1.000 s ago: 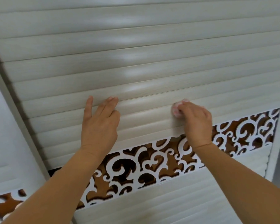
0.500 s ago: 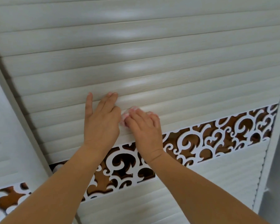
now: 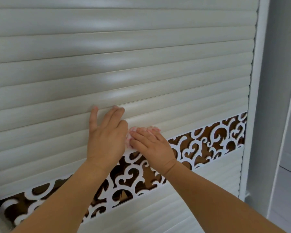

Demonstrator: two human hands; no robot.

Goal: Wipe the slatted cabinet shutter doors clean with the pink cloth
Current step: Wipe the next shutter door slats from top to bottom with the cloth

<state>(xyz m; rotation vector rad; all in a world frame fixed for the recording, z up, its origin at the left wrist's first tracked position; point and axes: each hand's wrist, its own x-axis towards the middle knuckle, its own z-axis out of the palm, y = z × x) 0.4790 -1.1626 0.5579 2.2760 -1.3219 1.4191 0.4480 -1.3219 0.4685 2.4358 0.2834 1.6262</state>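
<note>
The slatted shutter door (image 3: 141, 68) fills the view, with cream horizontal slats. My left hand (image 3: 106, 137) rests flat on the lower slats, fingers straight and pointing up. Right beside it, my right hand (image 3: 151, 145) presses the bunched pink cloth (image 3: 129, 139) against the lowest slats, just above the cut-out band. Its fingers lie nearly straight over the cloth and point left. Only pink edges of the cloth show past the fingertips and knuckles. The two hands almost touch.
A white scrollwork band (image 3: 208, 140) over brown backing crosses the door below the hands. More slats (image 3: 200, 190) continue under it. The white door frame (image 3: 254, 98) runs down the right side, with a grey wall (image 3: 279, 81) beyond.
My right hand slid the cloth left along the slats, from well right of my left hand to right beside it. My left hand stayed flat in place. The view shifted right.
</note>
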